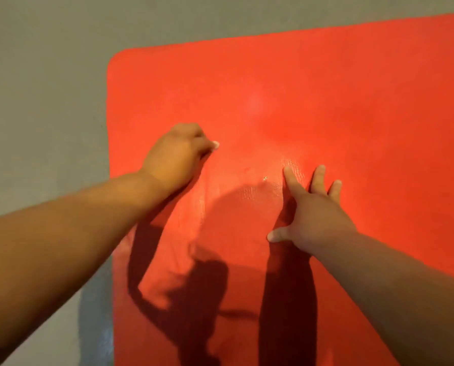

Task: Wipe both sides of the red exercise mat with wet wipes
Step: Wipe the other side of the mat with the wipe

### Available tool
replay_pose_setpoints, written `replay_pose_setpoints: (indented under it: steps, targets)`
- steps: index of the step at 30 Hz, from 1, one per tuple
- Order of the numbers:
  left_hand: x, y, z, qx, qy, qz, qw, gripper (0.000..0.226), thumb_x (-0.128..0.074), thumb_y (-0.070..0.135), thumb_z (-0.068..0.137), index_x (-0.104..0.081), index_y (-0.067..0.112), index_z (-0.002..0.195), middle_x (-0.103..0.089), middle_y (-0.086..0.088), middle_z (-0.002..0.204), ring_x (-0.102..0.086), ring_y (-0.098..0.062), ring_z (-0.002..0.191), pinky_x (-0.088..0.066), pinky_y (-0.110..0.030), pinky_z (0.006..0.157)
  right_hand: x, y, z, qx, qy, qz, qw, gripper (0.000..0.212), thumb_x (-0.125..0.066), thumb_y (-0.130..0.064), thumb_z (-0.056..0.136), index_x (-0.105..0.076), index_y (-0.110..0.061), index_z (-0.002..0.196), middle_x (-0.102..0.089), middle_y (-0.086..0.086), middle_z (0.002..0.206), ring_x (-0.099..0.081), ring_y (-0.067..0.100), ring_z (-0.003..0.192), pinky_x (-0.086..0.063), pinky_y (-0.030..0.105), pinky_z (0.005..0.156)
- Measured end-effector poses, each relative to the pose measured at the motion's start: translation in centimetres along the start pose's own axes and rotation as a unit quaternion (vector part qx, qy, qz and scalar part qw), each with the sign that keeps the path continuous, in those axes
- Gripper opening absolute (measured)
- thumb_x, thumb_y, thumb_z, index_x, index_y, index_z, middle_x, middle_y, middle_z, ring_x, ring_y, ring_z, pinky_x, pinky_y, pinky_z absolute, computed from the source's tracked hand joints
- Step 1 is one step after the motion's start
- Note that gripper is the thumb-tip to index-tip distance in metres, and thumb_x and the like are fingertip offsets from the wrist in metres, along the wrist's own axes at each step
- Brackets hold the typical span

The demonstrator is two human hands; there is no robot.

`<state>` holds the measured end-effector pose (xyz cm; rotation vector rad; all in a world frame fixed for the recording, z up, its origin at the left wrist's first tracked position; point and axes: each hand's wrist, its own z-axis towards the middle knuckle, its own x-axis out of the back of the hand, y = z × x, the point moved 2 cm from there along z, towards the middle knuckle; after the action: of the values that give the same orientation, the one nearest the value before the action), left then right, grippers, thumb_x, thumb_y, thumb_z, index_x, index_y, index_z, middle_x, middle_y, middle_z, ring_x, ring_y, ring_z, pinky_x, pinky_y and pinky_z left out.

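No txt, labels, brands, nos. or signs readable anywhere in view, incl. on the red mat (326, 101) and the grey floor (43, 75).
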<state>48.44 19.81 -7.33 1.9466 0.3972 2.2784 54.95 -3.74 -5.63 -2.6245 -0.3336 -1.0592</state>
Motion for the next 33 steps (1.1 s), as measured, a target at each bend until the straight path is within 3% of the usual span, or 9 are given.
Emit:
replay_pose_setpoints:
  steps: [4, 9, 12, 15, 18, 22, 25, 28, 33]
  targets:
    - [-0.4, 0.3, 2.4, 0.15, 0.034, -0.023, 0.988, 0.028, -0.051, 0.025, 0.09, -0.075, 0.009, 0.091, -0.058, -0.017, 0.079, -0.058, -0.037, 0.078, -0.047, -0.04, 0.064, -0.2, 0.4, -0.1, 0.008, 0.005, -0.004, 1.0, 0.131, -0.084, -0.054, 0.056, 0.016, -0.054, 0.14, 0.033, 0.001, 0.152, 0.021, 0.04, 0.141, -0.023, 0.056, 0.111]
    - [-0.7, 8.8, -9.8, -0.053, -0.094, -0.135, 0.985, 0.033, -0.06, 0.008, 0.072, -0.069, 0.015, 0.103, -0.06, -0.006, 0.083, -0.051, -0.024, 0.076, -0.044, -0.034, 0.062, 0.0, 0.9, -0.8, 0.02, 0.008, -0.038, 0.999, 0.125, -0.076, -0.066, 0.059, 0.017, -0.053, 0.141, 0.031, -0.001, 0.153, 0.02, 0.035, 0.142, -0.023, 0.05, 0.113]
    - [-0.9, 6.2, -6.2, -0.084, -0.087, -0.08, 0.989, 0.023, -0.056, 0.026, 0.087, -0.072, 0.018, 0.1, -0.063, -0.004, 0.084, -0.059, -0.027, 0.076, -0.048, -0.03, 0.059, -0.1, 0.9, -0.6, 0.023, 0.003, -0.051, 0.998, 0.123, -0.074, -0.068, 0.06, 0.017, -0.052, 0.141, 0.031, -0.001, 0.153, 0.02, 0.036, 0.142, -0.024, 0.051, 0.111]
    - [-0.6, 1.9, 1.3, 0.08, 0.021, -0.014, 0.996, 0.031, -0.051, 0.028, 0.093, -0.075, 0.008, 0.092, -0.061, -0.016, 0.086, -0.06, -0.036, 0.082, -0.046, -0.037, 0.066, -0.3, 1.1, -0.6, 0.029, -0.007, -0.073, 0.997, 0.121, -0.07, -0.07, 0.063, 0.021, -0.05, 0.141, 0.032, 0.0, 0.153, 0.021, 0.036, 0.142, -0.024, 0.052, 0.111]
    - [-0.8, 1.4, 3.3, 0.205, 0.012, -0.017, 0.978, 0.022, -0.053, 0.014, 0.09, -0.073, 0.003, 0.091, -0.056, -0.02, 0.087, -0.057, -0.038, 0.085, -0.045, -0.041, 0.069, 0.1, 1.7, -0.8, 0.065, -0.035, -0.117, 0.99, 0.119, -0.069, -0.065, 0.069, 0.023, -0.046, 0.142, 0.032, 0.004, 0.153, 0.018, 0.039, 0.142, -0.019, 0.05, 0.114]
    - [-1.7, 9.4, -2.7, 0.031, -0.03, -0.055, 0.998, 0.016, -0.057, 0.018, 0.088, -0.072, 0.013, 0.085, -0.057, -0.009, 0.075, -0.06, -0.032, 0.072, -0.047, -0.033, 0.056, 2.8, 4.7, -1.2, 0.15, -0.055, -0.2, 0.967, 0.115, -0.072, -0.056, 0.071, 0.016, -0.044, 0.146, 0.023, -0.005, 0.156, 0.005, 0.028, 0.146, -0.026, 0.046, 0.114]
    - [-1.9, 11.8, -6.3, -0.144, -0.163, -0.074, 0.973, 0.03, -0.043, 0.029, 0.089, -0.071, 0.023, 0.1, -0.06, 0.001, 0.082, -0.062, -0.022, 0.076, -0.049, -0.025, 0.052, 5.0, 7.6, -0.7, 0.166, -0.049, -0.253, 0.952, 0.113, -0.071, -0.057, 0.071, 0.012, -0.044, 0.146, 0.02, -0.005, 0.157, 0.003, 0.027, 0.146, -0.025, 0.042, 0.115]
    - [-2.4, 10.4, -3.8, -0.21, -0.184, -0.052, 0.959, 0.03, -0.042, 0.032, 0.092, -0.069, 0.02, 0.098, -0.06, -0.002, 0.087, -0.062, -0.027, 0.08, -0.053, -0.032, 0.058, 5.5, 9.6, 0.3, 0.175, -0.037, -0.263, 0.948, 0.117, -0.071, -0.065, 0.065, 0.017, -0.05, 0.143, 0.025, -0.004, 0.155, 0.011, 0.031, 0.145, -0.017, 0.048, 0.117]
    - [-2.4, 5.9, 5.4, 0.109, -0.048, 0.021, 0.993, 0.026, -0.05, 0.023, 0.099, -0.071, 0.007, 0.102, -0.057, -0.014, 0.097, -0.057, -0.034, 0.093, -0.039, -0.037, 0.072, 5.3, 10.4, 2.0, 0.224, -0.027, -0.246, 0.943, 0.126, -0.072, -0.069, 0.057, 0.02, -0.05, 0.141, 0.033, -0.004, 0.152, 0.023, 0.027, 0.142, -0.01, 0.055, 0.114]
